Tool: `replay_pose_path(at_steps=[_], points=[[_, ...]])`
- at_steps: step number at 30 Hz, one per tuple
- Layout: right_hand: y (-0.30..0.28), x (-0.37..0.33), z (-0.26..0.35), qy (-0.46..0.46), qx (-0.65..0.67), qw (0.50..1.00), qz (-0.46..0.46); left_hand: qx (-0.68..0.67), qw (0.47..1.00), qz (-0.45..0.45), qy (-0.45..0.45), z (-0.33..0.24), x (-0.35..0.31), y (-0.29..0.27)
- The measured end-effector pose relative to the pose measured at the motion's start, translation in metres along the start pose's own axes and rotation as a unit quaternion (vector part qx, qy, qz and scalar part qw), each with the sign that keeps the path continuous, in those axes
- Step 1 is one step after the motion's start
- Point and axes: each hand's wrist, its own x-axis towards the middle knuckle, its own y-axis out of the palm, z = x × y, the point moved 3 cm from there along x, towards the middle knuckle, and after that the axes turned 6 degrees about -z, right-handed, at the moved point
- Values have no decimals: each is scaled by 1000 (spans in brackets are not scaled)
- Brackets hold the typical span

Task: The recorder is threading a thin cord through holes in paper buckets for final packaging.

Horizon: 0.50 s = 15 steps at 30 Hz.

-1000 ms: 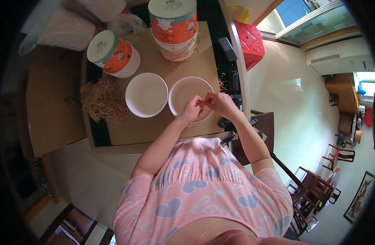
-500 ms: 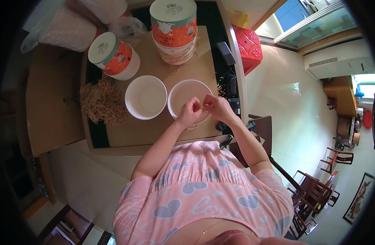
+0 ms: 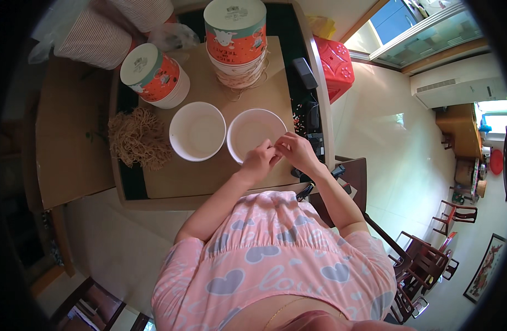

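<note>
Your left hand point(image 3: 259, 161) and your right hand point(image 3: 295, 151) meet over the near rim of a white paper bowl point(image 3: 253, 132), fingertips close together. The fingers of both hands are curled and pinched, as if they have something very small between them, but it is too small to tell what it is, so I cannot say what they hold. The bowl stands on a sheet of brown cardboard point(image 3: 209, 176) just in front of your hands, and it looks empty inside.

Just to the left of this bowl, close beside it, stands a second white paper bowl point(image 3: 197, 131). Further left of your left hand lies a heap of tan fibre strands point(image 3: 137, 138) at the edge of the cardboard. Beyond the two bowls, far from your hands, you see a stack of orange printed paper cups with a lid point(image 3: 235, 38), and to its left one lidded orange cup point(image 3: 153, 74). To the right of your right hand, past the table edge, there is a red plastic stool point(image 3: 335, 66) on the floor.
</note>
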Motion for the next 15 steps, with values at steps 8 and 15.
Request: replay_pose_path(at_steps=[8,15], points=[[12,-24,-4,-4,89,988,-122,-522,732,78,-430,24,-2,14],[40,-33,-3,25,147,954,-260,-659,536,-6,-529,34,-5,28]])
